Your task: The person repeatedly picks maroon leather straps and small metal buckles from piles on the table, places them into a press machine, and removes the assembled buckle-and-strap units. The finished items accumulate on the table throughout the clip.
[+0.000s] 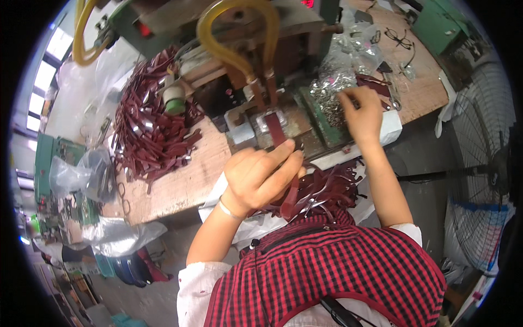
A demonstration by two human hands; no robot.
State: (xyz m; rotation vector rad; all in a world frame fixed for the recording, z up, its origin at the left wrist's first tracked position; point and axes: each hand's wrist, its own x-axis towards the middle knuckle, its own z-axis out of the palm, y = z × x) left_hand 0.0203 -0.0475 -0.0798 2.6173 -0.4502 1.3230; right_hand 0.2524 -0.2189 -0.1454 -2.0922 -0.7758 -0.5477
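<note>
My left hand (pixel 260 173) pinches a dark red leather-like strap (pixel 276 131) between thumb and fingers. The strap's far end lies on the small metal plate (pixel 268 121) of a press-like machine (pixel 239 71), beneath its two hose fittings. At the right, my right hand (pixel 364 113) is closed with curled fingers at the edge of a pile of small shiny metal pieces (pixel 330 104). Whatever its fingertips hold is too small to make out. More dark red straps (pixel 321 191) lie in a heap at my lap, partly hidden by my left hand.
A large heap of finished-looking red straps (pixel 155 125) covers the table's left side. Looping yellow hoses (pixel 204 32) hang over the machine. Plastic bags (pixel 354 49), eyeglasses (pixel 397 38) and scissors (pixel 393 98) lie at the right. A caged fan (pixel 474 125) stands beyond the right table edge.
</note>
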